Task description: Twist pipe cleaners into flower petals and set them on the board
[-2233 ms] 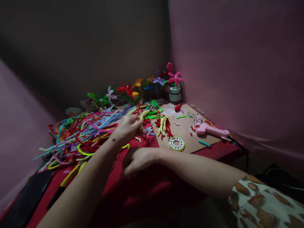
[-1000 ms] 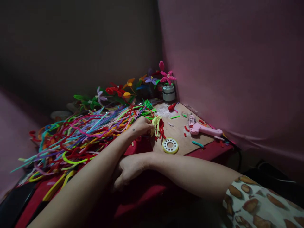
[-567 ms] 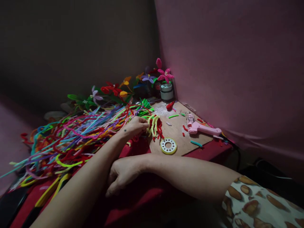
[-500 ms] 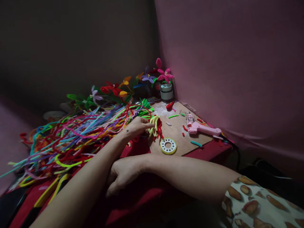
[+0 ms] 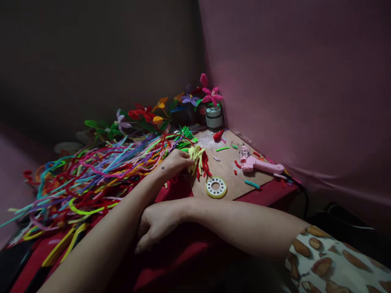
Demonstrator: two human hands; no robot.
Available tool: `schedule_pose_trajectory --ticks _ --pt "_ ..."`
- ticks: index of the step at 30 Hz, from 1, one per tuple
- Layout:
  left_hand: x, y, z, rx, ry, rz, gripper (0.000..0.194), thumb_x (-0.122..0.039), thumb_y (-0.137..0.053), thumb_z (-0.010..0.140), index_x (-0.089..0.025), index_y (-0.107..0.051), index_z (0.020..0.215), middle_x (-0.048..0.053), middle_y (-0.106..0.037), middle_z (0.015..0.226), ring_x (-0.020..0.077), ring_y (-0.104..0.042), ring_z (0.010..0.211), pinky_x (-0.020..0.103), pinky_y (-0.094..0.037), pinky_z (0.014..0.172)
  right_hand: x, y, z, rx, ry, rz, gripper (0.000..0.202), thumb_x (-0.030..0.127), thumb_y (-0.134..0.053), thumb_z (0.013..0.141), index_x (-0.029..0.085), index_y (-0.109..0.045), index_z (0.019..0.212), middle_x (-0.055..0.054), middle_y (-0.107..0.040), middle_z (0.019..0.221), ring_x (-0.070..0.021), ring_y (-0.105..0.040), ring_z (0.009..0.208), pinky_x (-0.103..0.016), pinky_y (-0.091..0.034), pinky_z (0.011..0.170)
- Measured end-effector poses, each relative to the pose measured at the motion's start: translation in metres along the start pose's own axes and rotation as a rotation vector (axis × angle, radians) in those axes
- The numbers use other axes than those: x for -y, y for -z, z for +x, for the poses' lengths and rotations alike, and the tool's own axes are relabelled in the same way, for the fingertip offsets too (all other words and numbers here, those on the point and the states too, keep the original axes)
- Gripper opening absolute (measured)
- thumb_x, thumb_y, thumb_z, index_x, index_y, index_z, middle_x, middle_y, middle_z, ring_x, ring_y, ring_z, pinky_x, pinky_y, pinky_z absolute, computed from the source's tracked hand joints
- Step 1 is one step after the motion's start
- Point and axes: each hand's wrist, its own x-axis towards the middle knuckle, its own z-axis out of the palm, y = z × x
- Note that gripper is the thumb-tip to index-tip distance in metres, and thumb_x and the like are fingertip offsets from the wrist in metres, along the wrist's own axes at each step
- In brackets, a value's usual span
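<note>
My left hand [image 5: 177, 160] reaches to the left edge of the wooden board, its fingers closed on pale yellow pipe cleaner pieces [image 5: 196, 156]. Red pipe cleaner pieces [image 5: 205, 165] lie right beside the yellow ones. My right hand [image 5: 160, 224] is crossed under my left forearm near the table's front edge. Its fingers are curled, and the forearm partly hides them, so I cannot make out whether anything is in them. A roll of tape [image 5: 216, 187] with a white and yellow core lies on the board in front of the yellow pieces.
A heap of long coloured pipe cleaners [image 5: 100, 171] covers the left side, with yellow-and-black pliers [image 5: 62, 248] in front. A pink glue gun [image 5: 259, 165] and cut scraps lie on the board [image 5: 226, 167]. Pipe cleaner flowers [image 5: 212, 96] stand at the back against the walls.
My left fingers have gone from lying stretched over the yellow pieces to pinching them, and the pieces now stand up and spread differently. My right hand has hardly moved.
</note>
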Motion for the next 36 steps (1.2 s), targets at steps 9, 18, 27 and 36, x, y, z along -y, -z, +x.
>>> schedule_pose_trajectory --ticks 9,18,27,36 --pt "-0.008 0.02 -0.023 -0.216 -0.111 0.103 0.029 -0.041 -0.056 0.067 -0.013 -0.064 0.067 -0.002 -0.052 0.05 0.0086 -0.043 0.046 0.02 -0.029 0.044 0.0 -0.001 -0.001 0.003 -0.094 -0.04 0.03 0.042 -0.052 0.074 0.013 -0.059 0.07 0.0 -0.058 0.063 -0.0092 -0.053 0.055 -0.018 -0.039 0.05" --pt "0.032 0.092 -0.085 -0.603 -0.039 0.039 0.028 -0.038 -0.057 0.065 -0.011 -0.065 0.069 -0.002 -0.053 0.05 0.0088 -0.043 0.046 0.02 -0.032 0.045 0.0 -0.005 0.001 -0.047 -0.087 0.06 0.026 0.037 -0.054 0.073 0.013 -0.06 0.066 0.002 -0.054 0.054 -0.0057 -0.046 0.048 -0.015 -0.033 0.045" --pt "0.098 0.153 -0.098 -0.743 0.157 0.521 0.032 -0.035 -0.053 0.063 -0.016 -0.069 0.084 0.006 -0.07 0.083 0.021 -0.061 0.078 0.026 -0.043 0.069 0.009 -0.006 0.007 0.0 -0.175 -0.062 0.026 0.036 -0.051 0.074 0.013 -0.061 0.071 0.0 -0.056 0.058 -0.0074 -0.048 0.051 -0.016 -0.033 0.046" --pt "0.114 0.141 -0.102 -0.651 0.137 0.597 0.021 -0.029 -0.052 0.067 -0.021 -0.071 0.073 0.006 -0.07 0.085 0.0233 -0.06 0.084 0.03 -0.043 0.077 0.031 -0.016 0.021 -0.078 -0.153 -0.508 0.027 0.036 -0.05 0.073 0.014 -0.067 0.071 -0.002 -0.054 0.06 -0.0094 -0.035 0.051 -0.023 -0.024 0.046"
